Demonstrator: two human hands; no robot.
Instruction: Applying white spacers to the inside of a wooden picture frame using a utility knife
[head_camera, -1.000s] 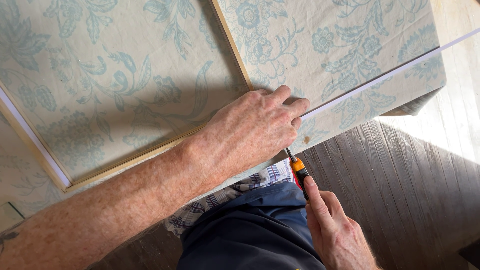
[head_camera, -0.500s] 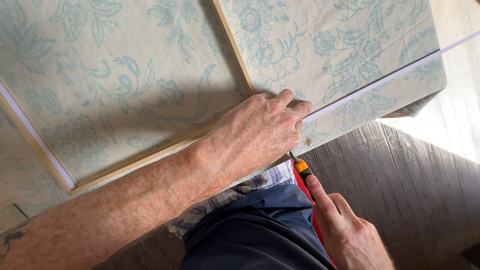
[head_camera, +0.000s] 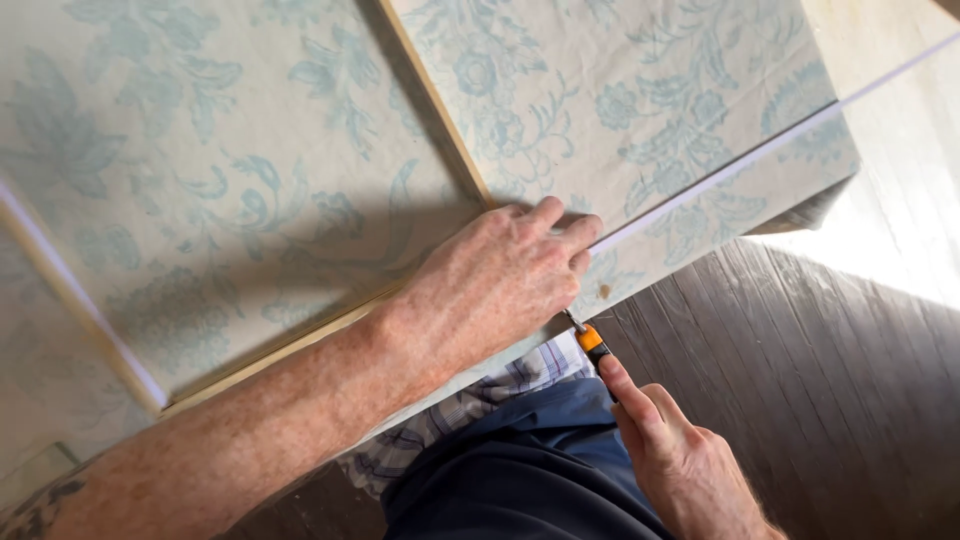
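Two hands at the near edge of a paper-covered surface (head_camera: 250, 200): one pressing flat, one holding a knife.

The left hand (head_camera: 500, 285) lies flat, fingers together, on the floral paper (head_camera: 620, 90); its grip encloses nothing visible. The right hand (head_camera: 680, 460) has its grip closed on one orange-and-black utility knife (head_camera: 592, 345), forefinger along the handle, blade tip just below the left hand at the surface edge. One white straight strip (head_camera: 720, 165) runs outward from the left fingertips. Two wooden battens (head_camera: 430, 95) cross the paper. Dark floorboards (head_camera: 820, 380) lie beside the knife hand.
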